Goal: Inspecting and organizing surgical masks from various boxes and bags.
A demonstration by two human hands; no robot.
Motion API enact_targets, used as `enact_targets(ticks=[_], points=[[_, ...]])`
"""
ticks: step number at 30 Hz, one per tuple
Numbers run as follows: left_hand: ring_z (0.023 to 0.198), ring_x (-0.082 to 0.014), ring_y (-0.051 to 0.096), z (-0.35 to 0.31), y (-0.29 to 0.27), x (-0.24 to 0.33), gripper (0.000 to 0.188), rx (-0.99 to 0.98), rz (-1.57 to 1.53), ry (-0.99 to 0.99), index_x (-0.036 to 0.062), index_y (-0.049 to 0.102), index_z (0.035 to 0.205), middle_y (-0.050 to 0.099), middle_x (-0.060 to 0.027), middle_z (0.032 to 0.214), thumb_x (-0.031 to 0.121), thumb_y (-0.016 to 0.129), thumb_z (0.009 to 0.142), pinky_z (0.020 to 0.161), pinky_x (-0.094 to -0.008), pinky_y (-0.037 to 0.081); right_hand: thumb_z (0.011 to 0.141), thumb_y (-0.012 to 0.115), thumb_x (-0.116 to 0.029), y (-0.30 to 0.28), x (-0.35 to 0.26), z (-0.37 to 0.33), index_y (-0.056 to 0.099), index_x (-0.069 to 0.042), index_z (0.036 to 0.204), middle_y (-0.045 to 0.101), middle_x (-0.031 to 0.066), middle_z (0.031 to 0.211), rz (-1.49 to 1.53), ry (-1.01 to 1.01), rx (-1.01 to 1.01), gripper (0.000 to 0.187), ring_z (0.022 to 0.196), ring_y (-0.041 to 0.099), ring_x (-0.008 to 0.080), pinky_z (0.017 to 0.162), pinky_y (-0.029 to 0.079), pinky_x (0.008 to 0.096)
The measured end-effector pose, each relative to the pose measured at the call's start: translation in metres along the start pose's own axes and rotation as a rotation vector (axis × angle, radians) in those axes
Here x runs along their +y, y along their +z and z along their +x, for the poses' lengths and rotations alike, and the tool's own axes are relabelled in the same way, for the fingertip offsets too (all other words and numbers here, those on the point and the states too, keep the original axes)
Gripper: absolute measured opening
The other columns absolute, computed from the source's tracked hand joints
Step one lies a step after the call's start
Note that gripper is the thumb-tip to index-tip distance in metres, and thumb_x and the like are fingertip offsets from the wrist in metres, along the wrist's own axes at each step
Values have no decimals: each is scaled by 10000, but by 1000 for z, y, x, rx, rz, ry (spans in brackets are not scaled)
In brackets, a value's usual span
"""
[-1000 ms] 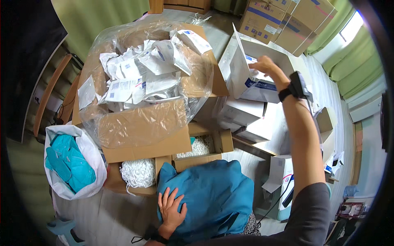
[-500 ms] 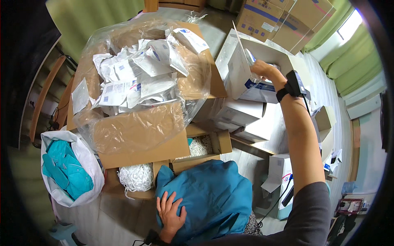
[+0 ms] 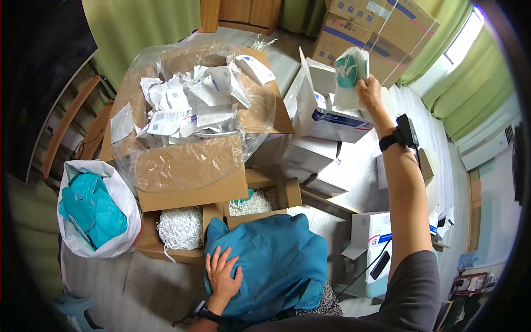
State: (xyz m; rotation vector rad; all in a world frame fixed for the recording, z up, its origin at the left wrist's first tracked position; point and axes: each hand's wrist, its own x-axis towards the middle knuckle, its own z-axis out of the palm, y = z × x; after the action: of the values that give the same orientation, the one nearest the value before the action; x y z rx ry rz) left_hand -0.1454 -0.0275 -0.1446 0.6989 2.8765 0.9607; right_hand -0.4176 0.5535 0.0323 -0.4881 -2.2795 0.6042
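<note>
My right hand is stretched out to the far right, its fingers closed on a clear plastic packet. Inside the packet shows a flat teal piece with white cord; its kind I cannot make out. The packet is held upright over an open white carton with a blue stripe. My left hand rests with spread fingers on a dark teal cloth draped over my lap.
A large plastic-lined cardboard box brims with white paper packets. A white sack of teal pieces stands at left. Smaller boxes hold a heap of white cord and white bits. Brown cartons stack behind.
My right hand has come up out of the white carton, bringing the clear plastic packet into view. My left hand stays on the cloth. The whole view has shifted slightly.
</note>
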Motion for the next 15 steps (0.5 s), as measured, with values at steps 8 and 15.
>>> enact_targets(ticks=[8, 15], points=[[1347, -334, 410, 7, -17, 33, 487, 51, -60, 16, 77, 592, 1264, 531, -142, 1364, 161, 718, 801, 1143, -513, 230, 898, 501, -122, -90, -78, -100, 610, 29, 907, 559, 29, 716, 577, -24, -420, 186, 615, 523, 111, 520, 413, 287], [1338, -312, 407, 12, -33, 126, 871, -226, -1240, -253, 37, 250, 1494, 348, -195, 1481, 323, 759, 847, 1081, -417, 376, 912, 553, -259, -134, -174, -368, 523, 83, 1209, 667, 247, 799, 64, 200, -1210, 454, 712, 684, 358, 632, 542, 432]])
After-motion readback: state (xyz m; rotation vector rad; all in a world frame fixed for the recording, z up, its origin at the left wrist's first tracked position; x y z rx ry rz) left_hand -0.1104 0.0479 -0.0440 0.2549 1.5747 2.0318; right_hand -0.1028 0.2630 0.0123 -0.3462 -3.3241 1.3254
